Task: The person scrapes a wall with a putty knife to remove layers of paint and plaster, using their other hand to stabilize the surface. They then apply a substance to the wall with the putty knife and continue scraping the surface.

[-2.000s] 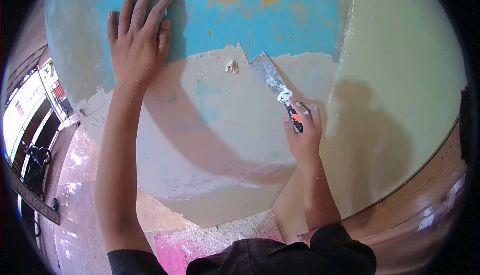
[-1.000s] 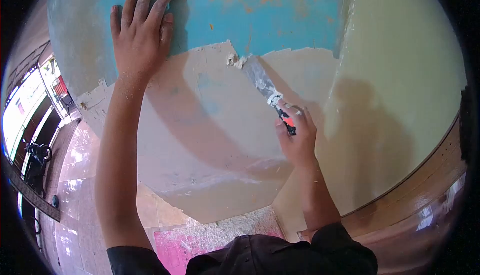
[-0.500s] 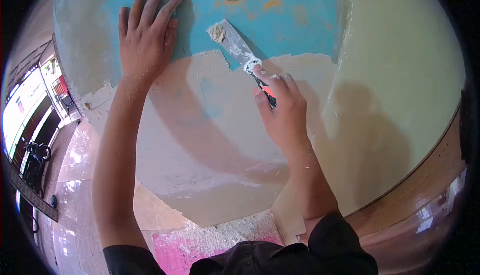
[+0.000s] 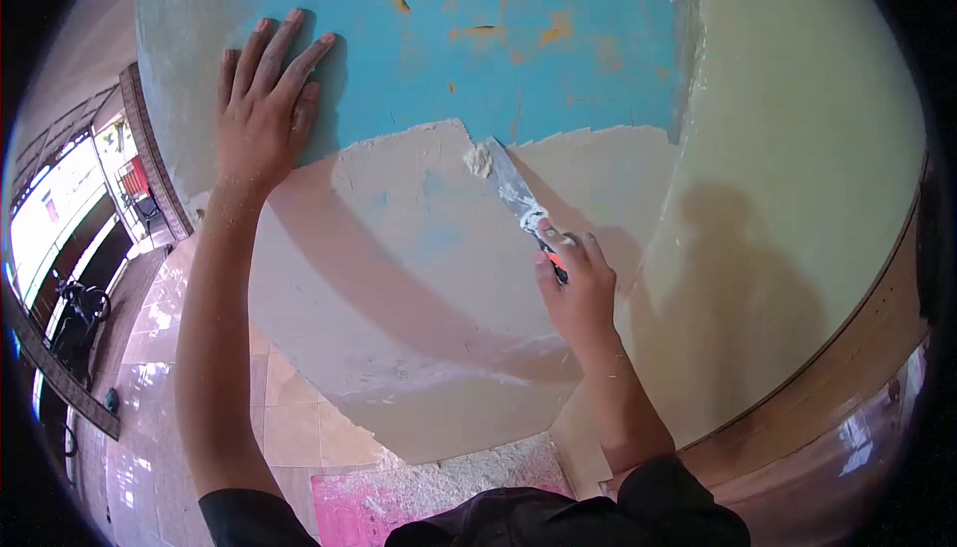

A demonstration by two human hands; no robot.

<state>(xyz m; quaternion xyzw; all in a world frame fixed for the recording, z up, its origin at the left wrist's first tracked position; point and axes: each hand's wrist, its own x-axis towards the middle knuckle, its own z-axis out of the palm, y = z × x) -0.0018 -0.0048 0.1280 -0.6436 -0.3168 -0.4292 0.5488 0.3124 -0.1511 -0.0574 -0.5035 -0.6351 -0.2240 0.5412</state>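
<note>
- Putty knife (image 4: pixel 516 191): it slanted over the beige filler coat (image 4: pixel 469 258), tip close by that coat's upper edge, handle low and to the right. The fingers of the right hand (image 4: pixel 581 283) were wrapped round the handle; a loose hold could let the blade twist.
- A lump of off-white filler (image 4: pixel 478 159) sat at the left side of the blade's tip; whether it clung to the metal or the surface behind, I could not tell. So near the end, it could drop if the blade jerked, landing on the crumb-strewn pink sheet (image 4: pixel 344 509) or the tiled floor (image 4: pixel 289 388).
- The coat's border with the blue paint (image 4: pixel 399 84) was ragged. A corner dug in steeply could gouge it, and uneven pressure could leave ridges.
- The left hand (image 4: pixel 261 119) lay spread on the blue paint, fingers apart, holding nothing. If it bore weight, dust could make it slip and smear the filler below.
- The green wall (image 4: pixel 807 99) stood well right of the blade; an overlong sweep could smudge it.
</note>
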